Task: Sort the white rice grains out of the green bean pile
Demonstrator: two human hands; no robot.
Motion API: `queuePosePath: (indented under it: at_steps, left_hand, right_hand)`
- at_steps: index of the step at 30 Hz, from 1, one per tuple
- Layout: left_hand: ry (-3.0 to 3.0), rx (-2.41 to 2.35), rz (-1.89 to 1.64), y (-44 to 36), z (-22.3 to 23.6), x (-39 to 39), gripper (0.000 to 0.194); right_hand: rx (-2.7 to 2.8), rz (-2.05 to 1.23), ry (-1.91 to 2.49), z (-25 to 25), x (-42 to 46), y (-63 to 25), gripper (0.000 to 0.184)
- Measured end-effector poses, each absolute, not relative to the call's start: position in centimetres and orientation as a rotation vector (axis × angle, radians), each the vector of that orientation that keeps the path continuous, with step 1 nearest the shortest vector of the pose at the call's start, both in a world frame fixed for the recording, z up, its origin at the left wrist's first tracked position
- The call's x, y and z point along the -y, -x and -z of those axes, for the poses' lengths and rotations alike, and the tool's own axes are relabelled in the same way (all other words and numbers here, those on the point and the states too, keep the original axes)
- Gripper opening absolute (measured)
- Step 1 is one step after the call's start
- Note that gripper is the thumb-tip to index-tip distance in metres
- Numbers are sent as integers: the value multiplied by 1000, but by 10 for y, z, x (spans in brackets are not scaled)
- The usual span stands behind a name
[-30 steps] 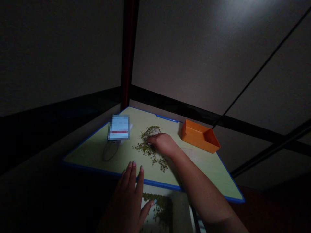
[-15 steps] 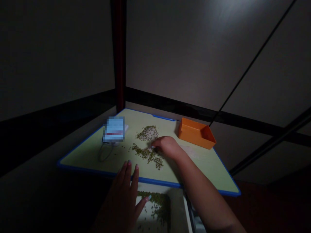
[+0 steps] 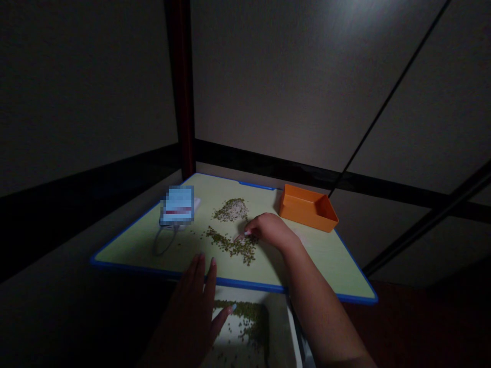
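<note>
A pale green board (image 3: 326, 260) with a blue rim lies in front of me. Small green beans (image 3: 230, 244) are scattered across its middle, with a mixed pile of beans and pale grains (image 3: 231, 209) farther back. My right hand (image 3: 268, 231) rests on the board at the right end of the bean trail, fingers curled, one fingertip touching the beans. My left hand (image 3: 197, 301) lies flat with fingers stretched out against the board's near edge, beside a white tray (image 3: 278, 327) that holds more green beans (image 3: 245, 319) below the edge.
An orange box (image 3: 309, 208) stands at the board's back right corner. A small blurred blue-and-white pack (image 3: 177, 205) with a cord loop (image 3: 164, 240) lies at the back left. A dark red post (image 3: 180, 87) rises behind the board; the surroundings are dim.
My right hand has drawn back from the far pile toward me and to the right, dragging beans with it. My left hand has slid slightly down at the board's edge.
</note>
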State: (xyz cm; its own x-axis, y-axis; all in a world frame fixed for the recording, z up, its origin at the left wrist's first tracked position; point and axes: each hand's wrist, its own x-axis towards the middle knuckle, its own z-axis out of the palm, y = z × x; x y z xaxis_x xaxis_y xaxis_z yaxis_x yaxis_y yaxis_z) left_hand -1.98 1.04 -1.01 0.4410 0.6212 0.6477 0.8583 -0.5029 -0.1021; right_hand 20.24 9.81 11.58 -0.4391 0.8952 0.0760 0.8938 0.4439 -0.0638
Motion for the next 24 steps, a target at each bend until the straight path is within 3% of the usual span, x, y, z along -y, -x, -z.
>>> queuePosePath:
  at_steps: [10,16,24]
  left_hand:
    - [2280,1270,698,21,11,-13,83]
    - [2318,1252,710,23,12,-14,81]
    - [2280,1203,711,25,12,-17,81]
  right_hand:
    - [2438,30,1753,-126,-94,-211,26]
    - [2155,152,2105,-124,-103,-222,28]
    - [1981,71,2331,-115,-115,-238,29]
